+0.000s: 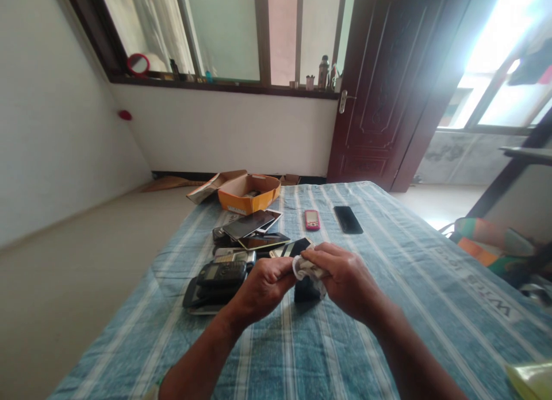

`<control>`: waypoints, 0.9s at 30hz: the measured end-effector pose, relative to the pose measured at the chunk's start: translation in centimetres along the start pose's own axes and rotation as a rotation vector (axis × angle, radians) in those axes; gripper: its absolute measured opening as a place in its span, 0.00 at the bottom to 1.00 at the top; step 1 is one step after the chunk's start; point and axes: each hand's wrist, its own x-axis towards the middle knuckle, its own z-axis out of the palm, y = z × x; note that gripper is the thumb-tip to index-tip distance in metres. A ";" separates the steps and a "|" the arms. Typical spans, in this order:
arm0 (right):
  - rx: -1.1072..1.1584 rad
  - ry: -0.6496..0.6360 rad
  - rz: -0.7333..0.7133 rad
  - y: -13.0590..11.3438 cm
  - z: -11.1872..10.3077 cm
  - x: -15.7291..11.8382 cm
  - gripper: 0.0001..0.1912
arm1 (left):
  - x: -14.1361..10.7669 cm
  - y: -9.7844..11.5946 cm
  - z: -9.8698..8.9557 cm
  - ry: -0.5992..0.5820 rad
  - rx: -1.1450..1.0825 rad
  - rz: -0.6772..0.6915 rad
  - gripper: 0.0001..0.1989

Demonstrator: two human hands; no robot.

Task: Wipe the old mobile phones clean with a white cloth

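My left hand (268, 286) and my right hand (345, 276) meet over the middle of the table. Bunched whitish cloth (311, 269) is pressed under the fingers of my right hand. The fingers of my left hand are closed at the cloth's left edge, on something I cannot make out. A dark object (307, 291) shows just beneath the cloth. Beyond my hands lies a phone with a light edge (293, 248). To the left are stacked black devices (218, 279) and a heap of phones (250, 225).
An open orange box (250, 202) stands at the far left of the striped tablecloth (388, 296). Farther back on the table lie a pink phone (311, 220) and a black phone (348, 220). Yellowish plastic (532, 380) sits at the near right corner.
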 end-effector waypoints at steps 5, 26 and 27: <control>0.164 -0.058 0.043 1.5 -1.5 -0.2 0.15 | 0.1 0.5 0.0 -0.026 0.031 -0.028 0.12; -0.061 -0.017 -0.009 0.2 -0.3 0.3 0.16 | 0.3 -0.1 0.1 0.011 0.020 0.013 0.14; -0.022 -0.018 0.004 0.5 -0.5 0.2 0.16 | 0.3 -0.1 0.1 0.009 0.024 0.005 0.13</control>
